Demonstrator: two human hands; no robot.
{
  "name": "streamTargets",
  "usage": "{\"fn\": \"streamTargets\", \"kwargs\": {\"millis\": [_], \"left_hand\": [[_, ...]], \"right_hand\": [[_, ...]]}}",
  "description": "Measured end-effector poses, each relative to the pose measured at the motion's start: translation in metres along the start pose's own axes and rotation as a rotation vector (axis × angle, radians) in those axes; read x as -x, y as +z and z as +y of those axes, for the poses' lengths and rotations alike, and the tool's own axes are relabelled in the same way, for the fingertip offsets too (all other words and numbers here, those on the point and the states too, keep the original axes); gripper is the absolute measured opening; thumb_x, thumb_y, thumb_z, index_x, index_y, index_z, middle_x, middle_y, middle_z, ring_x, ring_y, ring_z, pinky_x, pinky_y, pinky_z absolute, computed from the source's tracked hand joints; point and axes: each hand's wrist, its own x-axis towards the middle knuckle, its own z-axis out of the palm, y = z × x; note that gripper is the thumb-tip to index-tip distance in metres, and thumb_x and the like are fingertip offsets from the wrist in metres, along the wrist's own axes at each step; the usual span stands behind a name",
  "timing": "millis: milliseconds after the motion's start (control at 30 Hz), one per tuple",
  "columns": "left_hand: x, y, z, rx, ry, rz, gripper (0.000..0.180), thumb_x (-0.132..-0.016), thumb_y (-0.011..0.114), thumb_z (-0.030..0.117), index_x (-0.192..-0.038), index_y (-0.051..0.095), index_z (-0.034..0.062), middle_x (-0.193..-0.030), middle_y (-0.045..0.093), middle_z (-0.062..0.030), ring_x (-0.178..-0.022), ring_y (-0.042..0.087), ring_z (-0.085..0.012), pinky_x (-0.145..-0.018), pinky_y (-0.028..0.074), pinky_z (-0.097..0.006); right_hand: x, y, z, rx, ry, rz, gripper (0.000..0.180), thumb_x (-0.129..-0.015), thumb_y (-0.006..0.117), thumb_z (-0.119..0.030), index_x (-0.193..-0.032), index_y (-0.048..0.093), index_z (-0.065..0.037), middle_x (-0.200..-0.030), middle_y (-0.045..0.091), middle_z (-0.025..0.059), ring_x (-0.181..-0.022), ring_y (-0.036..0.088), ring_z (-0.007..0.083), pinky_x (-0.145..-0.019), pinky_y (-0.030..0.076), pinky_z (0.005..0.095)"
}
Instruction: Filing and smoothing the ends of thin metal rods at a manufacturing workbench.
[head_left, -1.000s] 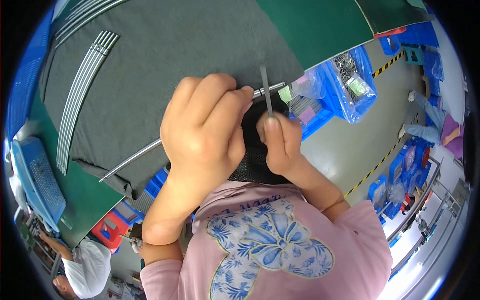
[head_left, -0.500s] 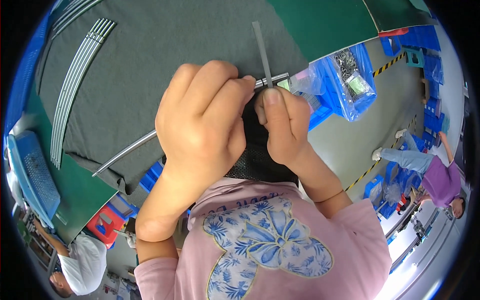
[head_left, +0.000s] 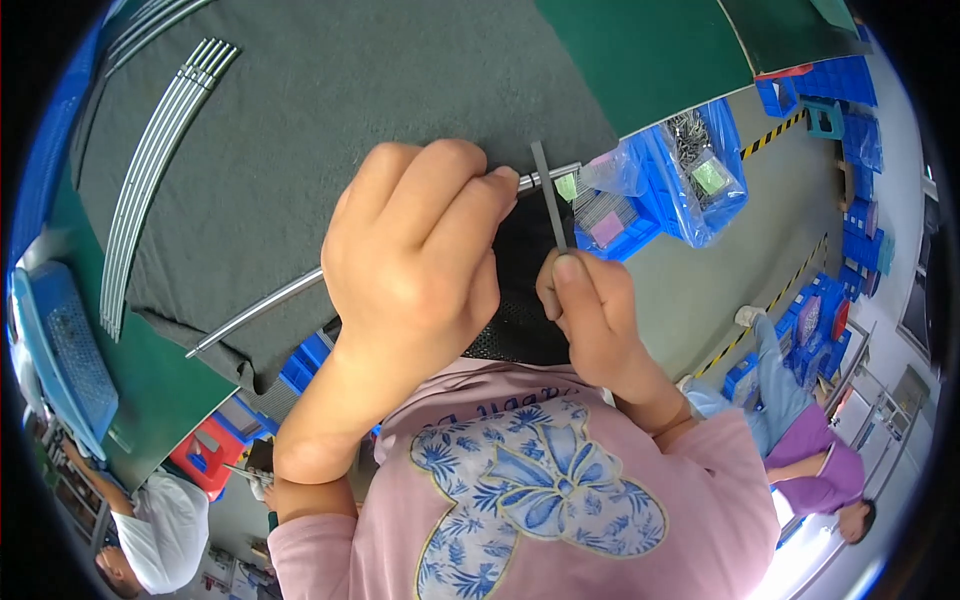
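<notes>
My left hand (head_left: 408,250) is closed around a long, thin metal rod (head_left: 262,306), which slants from the lower left up to the right. Its grooved right end pokes out past my thumb and fingertips. Between thumb and fingers, my right hand (head_left: 592,318) pinches the lower end of a narrow, flat grey strip, like a file (head_left: 551,205). The strip crosses the rod near its end and seems to touch it. Left of my hands, a row of similar metal rods (head_left: 150,190) lies side by side on a dark grey cloth (head_left: 330,90).
Green table surface (head_left: 650,60) shows beyond the cloth. Right of my hands are blue bins, one lined with plastic and full of small metal parts (head_left: 690,135). A blue basket (head_left: 75,350) stands at the left edge. One person in purple (head_left: 820,470) and another in white (head_left: 165,530) are nearby.
My right hand has moved down toward me and slightly right, drawing the grey strip along, so its upper part now crosses the rod. The left hand and rod have barely shifted. The person in purple has moved.
</notes>
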Motion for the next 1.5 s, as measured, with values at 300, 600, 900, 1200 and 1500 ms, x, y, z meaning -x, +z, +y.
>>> {"fn": "streamTargets", "kwargs": {"millis": [300, 600, 900, 1200, 1500], "left_hand": [[-0.003, -0.001, 0.001, 0.066, -0.030, 0.007, 0.017, -0.060, 0.065, -0.008, -0.074, 0.058, 0.0003, -0.072, 0.053, -0.0082, -0.060, 0.047, -0.0230, -0.053, 0.038, -0.030], [-0.001, 0.000, -0.003, 0.013, 0.014, 0.000, 0.024, -0.052, 0.059, 0.004, -0.076, 0.061, 0.0035, -0.076, 0.053, -0.0048, -0.061, 0.049, -0.0219, -0.051, 0.042, -0.030], [-0.001, -0.003, -0.003, 0.004, 0.012, -0.015, 0.023, -0.053, 0.059, 0.003, -0.076, 0.062, 0.0033, -0.076, 0.054, -0.0048, -0.062, 0.049, -0.0221, -0.051, 0.042, -0.031], [-0.003, -0.002, -0.003, 0.011, 0.023, 0.004, 0.022, -0.053, 0.060, 0.003, -0.076, 0.061, 0.0031, -0.075, 0.054, -0.0050, -0.062, 0.049, -0.0219, -0.051, 0.042, -0.030], [-0.001, 0.001, -0.004, -0.006, 0.035, 0.037, 0.021, -0.053, 0.060, 0.002, -0.075, 0.060, 0.0033, -0.075, 0.053, -0.0048, -0.062, 0.049, -0.0220, -0.051, 0.041, -0.031]], "right_hand": [[-0.005, 0.015, 0.024, 0.006, -0.122, 0.111, 0.026, -0.090, 0.042, -0.015, -0.071, 0.052, 0.000, -0.051, 0.046, 0.0114, -0.043, 0.047, 0.0258, -0.043, 0.035, 0.0329], [-0.014, 0.019, 0.036, 0.042, -0.219, 0.150, 0.023, -0.088, 0.042, -0.012, -0.071, 0.053, 0.000, -0.053, 0.046, 0.0136, -0.045, 0.048, 0.0310, -0.044, 0.036, 0.0351], [-0.010, 0.020, 0.038, 0.087, -0.180, 0.140, 0.025, -0.087, 0.043, -0.015, -0.069, 0.054, -0.002, -0.053, 0.048, 0.0148, -0.047, 0.051, 0.0330, -0.044, 0.037, 0.0363], [-0.016, 0.017, 0.038, 0.143, -0.232, 0.173, 0.022, -0.087, 0.044, -0.013, -0.068, 0.052, -0.002, -0.051, 0.045, 0.0143, -0.046, 0.047, 0.0350, -0.042, 0.035, 0.0371], [0.001, 0.011, 0.019, 0.082, 0.011, 0.101, 0.026, -0.089, 0.045, -0.016, -0.067, 0.051, -0.003, -0.053, 0.049, 0.0161, -0.050, 0.051, 0.0353, -0.044, 0.035, 0.0399]]}}
